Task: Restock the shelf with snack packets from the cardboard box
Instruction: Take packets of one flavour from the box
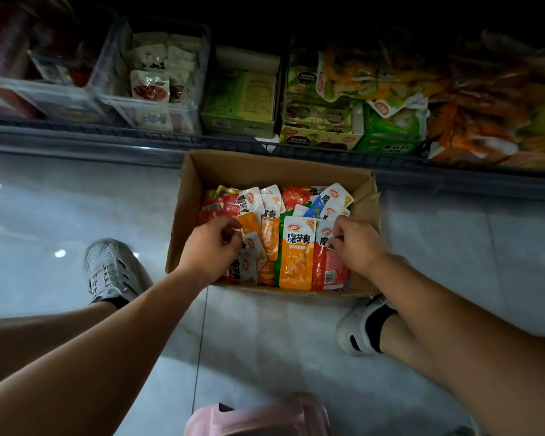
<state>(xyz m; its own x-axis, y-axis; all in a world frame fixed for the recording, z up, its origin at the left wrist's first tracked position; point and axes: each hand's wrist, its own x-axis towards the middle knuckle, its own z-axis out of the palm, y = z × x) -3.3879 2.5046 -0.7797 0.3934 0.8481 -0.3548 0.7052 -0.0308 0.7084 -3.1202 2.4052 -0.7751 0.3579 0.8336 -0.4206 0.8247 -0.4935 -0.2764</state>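
Observation:
An open cardboard box [265, 166] stands on the floor below the shelf [107, 133]. Inside lie several snack packets, orange [297, 262], red [331, 269], blue and white. My left hand [211, 247] reaches into the box's left side with its fingers curled over small packets [252, 243]; whether it grips one is unclear. My right hand [356, 243] is over the right side, its fingertips pinching the upper edge of the red packet.
The low shelf holds clear plastic bins [158, 99] of packets at left, green display boxes [318, 121] in the middle and orange packets [472, 133] at right. My two shoes [110, 272] [356, 328] flank the box on the grey tiled floor.

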